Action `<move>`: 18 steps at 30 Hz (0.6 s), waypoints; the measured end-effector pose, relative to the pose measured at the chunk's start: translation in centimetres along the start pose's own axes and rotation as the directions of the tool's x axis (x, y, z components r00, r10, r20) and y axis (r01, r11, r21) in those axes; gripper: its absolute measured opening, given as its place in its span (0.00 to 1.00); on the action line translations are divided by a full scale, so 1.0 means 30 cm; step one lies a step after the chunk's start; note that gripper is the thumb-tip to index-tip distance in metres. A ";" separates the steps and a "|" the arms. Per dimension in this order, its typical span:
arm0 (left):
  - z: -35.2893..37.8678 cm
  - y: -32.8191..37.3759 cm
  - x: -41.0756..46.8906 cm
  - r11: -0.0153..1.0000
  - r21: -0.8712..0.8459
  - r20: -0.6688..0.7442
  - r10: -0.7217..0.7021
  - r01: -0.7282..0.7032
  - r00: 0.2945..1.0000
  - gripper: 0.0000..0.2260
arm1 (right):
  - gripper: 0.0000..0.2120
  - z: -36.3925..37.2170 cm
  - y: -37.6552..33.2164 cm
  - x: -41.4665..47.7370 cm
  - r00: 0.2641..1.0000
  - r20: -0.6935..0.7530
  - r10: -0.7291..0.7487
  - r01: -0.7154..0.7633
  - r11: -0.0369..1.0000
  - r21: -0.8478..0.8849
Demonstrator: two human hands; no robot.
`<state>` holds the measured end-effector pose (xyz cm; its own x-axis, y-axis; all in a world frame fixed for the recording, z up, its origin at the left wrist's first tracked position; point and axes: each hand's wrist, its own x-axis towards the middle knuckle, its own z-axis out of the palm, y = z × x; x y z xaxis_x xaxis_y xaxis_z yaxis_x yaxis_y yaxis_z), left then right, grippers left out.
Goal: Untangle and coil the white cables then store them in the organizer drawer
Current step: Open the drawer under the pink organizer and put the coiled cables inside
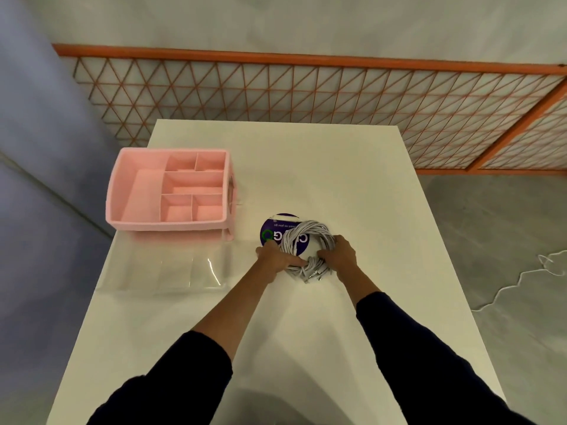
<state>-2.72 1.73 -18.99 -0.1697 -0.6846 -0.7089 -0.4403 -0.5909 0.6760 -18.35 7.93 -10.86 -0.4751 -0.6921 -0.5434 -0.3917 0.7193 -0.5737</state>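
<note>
A coiled bundle of white cables (pixel 306 240) lies on the white table (pixel 337 185), partly over a round purple sticker (pixel 271 230). My left hand (pixel 276 259) grips the bundle's near left side. My right hand (pixel 339 254) holds its near right side. Several metal plug ends stick out between my hands at the bundle's front. The pink organizer (pixel 171 188) stands at the table's left edge, its top compartments holding nothing. A clear pulled-out drawer (pixel 165 271) lies in front of it, left of my left hand.
An orange wire-mesh fence (pixel 306 93) runs behind the table. A loose white cable (pixel 527 280) trails on the grey floor to the right. The table's left edge drops off beside a blue-grey surface.
</note>
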 end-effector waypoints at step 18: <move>-0.521 0.117 -0.487 0.995 -0.066 0.246 0.091 -0.077 0.965 0.23 | 0.08 0.166 -0.318 -0.264 0.948 0.264 -0.180 0.181 0.983 0.021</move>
<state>12.01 2.99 -3.11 -0.4204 -0.6096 -0.6720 -0.3667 -0.5633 0.7404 -6.93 6.25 -4.14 -0.1721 -0.8009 -0.5735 -0.4547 0.5811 -0.6750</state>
